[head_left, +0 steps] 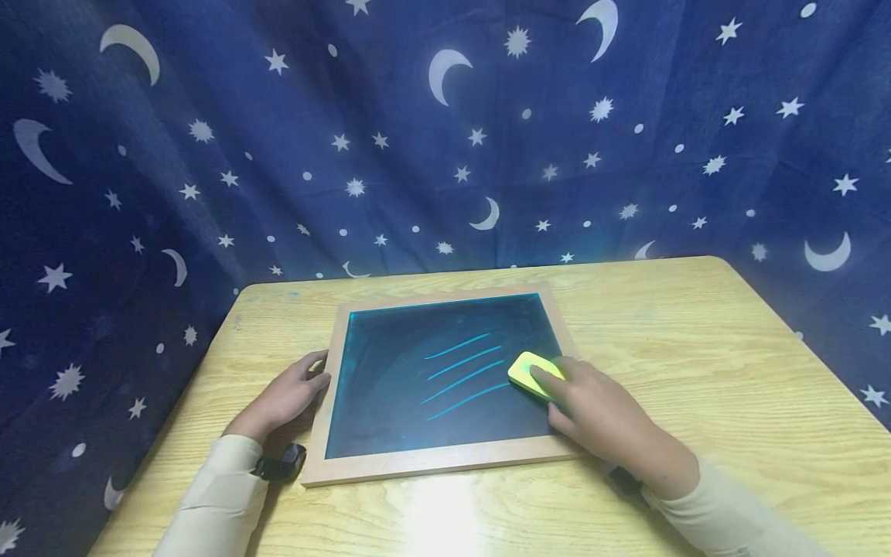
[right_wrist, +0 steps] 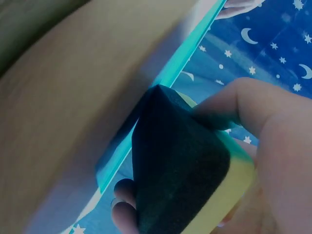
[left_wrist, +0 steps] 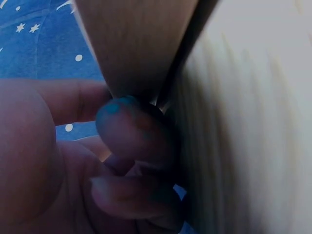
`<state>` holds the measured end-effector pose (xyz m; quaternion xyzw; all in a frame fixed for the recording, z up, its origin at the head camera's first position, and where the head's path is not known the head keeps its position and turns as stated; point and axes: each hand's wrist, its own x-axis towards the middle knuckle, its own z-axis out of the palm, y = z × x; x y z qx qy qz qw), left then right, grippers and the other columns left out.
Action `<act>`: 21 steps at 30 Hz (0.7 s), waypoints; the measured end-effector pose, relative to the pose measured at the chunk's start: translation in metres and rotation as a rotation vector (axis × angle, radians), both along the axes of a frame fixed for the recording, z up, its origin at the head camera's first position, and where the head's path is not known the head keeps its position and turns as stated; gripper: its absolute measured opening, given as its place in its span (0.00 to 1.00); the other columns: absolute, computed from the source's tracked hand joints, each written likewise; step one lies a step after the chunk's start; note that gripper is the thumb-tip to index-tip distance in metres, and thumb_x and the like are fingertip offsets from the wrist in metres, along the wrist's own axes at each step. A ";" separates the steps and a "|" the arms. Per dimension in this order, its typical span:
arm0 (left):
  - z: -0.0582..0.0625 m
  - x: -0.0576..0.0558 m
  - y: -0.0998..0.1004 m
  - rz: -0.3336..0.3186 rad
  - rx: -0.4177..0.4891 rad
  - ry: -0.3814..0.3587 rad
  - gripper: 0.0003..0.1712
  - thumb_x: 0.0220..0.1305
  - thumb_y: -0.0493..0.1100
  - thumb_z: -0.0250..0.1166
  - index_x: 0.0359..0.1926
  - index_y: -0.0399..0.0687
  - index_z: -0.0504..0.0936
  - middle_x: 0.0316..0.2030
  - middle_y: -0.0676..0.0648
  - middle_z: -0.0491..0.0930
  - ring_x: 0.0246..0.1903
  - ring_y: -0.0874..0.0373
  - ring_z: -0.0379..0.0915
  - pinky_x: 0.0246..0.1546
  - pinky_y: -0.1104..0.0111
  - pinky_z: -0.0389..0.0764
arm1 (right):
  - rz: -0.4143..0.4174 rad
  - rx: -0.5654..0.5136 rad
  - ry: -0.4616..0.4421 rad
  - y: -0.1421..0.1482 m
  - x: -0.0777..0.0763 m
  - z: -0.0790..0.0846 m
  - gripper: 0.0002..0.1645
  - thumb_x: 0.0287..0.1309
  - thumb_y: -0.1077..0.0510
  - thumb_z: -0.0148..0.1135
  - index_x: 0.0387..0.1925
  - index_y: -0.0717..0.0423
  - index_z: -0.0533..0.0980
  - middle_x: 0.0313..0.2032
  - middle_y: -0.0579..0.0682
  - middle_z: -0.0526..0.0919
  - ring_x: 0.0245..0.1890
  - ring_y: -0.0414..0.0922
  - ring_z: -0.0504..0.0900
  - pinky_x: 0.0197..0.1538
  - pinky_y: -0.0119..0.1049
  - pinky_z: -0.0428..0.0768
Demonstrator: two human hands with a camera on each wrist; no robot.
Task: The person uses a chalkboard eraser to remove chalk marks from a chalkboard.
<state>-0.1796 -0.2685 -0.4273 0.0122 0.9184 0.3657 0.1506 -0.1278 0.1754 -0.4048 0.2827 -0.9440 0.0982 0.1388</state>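
Observation:
A framed chalkboard (head_left: 383,379) lies on the table, with several slanted blue chalk lines (head_left: 462,375) on its dark surface. My right hand (head_left: 605,414) grips a yellow eraser (head_left: 524,367) over the board's right side, just at the right ends of the lines. In the right wrist view the eraser's dark felt side (right_wrist: 180,161) shows, tilted close to the board. At the left edge, my left hand (head_left: 288,396) holds the wooden frame (left_wrist: 136,44); its curled fingertips, one stained blue, touch the frame's lower edge in the left wrist view.
The light wood-grain table (head_left: 696,333) extends on all sides of the board. A dark blue curtain (head_left: 390,85) with moons and stars hangs behind it and along the left and right. A black device (head_left: 284,464) sits at the left wrist.

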 end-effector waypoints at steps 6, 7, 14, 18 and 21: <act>0.000 0.000 -0.001 0.007 -0.010 0.000 0.34 0.78 0.46 0.44 0.77 0.36 0.51 0.72 0.28 0.58 0.70 0.30 0.57 0.69 0.39 0.57 | 0.025 0.009 0.007 -0.010 0.003 -0.002 0.31 0.52 0.60 0.66 0.61 0.52 0.78 0.47 0.60 0.81 0.37 0.48 0.80 0.37 0.43 0.81; 0.000 0.000 0.000 0.008 -0.012 -0.002 0.34 0.78 0.46 0.44 0.77 0.37 0.51 0.72 0.28 0.58 0.70 0.30 0.57 0.69 0.39 0.57 | 0.029 0.011 0.011 -0.012 0.004 -0.003 0.31 0.52 0.59 0.66 0.61 0.52 0.78 0.47 0.60 0.81 0.37 0.48 0.80 0.37 0.43 0.81; 0.001 -0.001 0.001 0.006 -0.001 -0.006 0.34 0.78 0.46 0.44 0.77 0.36 0.51 0.71 0.28 0.61 0.69 0.31 0.61 0.69 0.40 0.59 | 0.075 0.041 0.035 -0.024 0.012 -0.005 0.31 0.53 0.58 0.65 0.62 0.51 0.78 0.49 0.59 0.80 0.41 0.50 0.81 0.44 0.44 0.83; 0.001 -0.001 0.001 0.005 0.002 -0.003 0.34 0.78 0.46 0.44 0.77 0.36 0.51 0.71 0.28 0.61 0.68 0.31 0.63 0.69 0.40 0.60 | 0.116 0.048 0.040 -0.032 0.021 -0.004 0.30 0.54 0.58 0.65 0.62 0.50 0.78 0.50 0.57 0.80 0.42 0.49 0.81 0.46 0.44 0.82; 0.000 -0.001 0.001 0.008 0.000 -0.003 0.34 0.78 0.46 0.44 0.77 0.36 0.50 0.71 0.28 0.61 0.68 0.31 0.62 0.68 0.40 0.60 | 0.147 0.059 0.025 -0.037 0.027 -0.003 0.30 0.57 0.56 0.64 0.63 0.50 0.77 0.52 0.57 0.79 0.42 0.48 0.80 0.45 0.43 0.81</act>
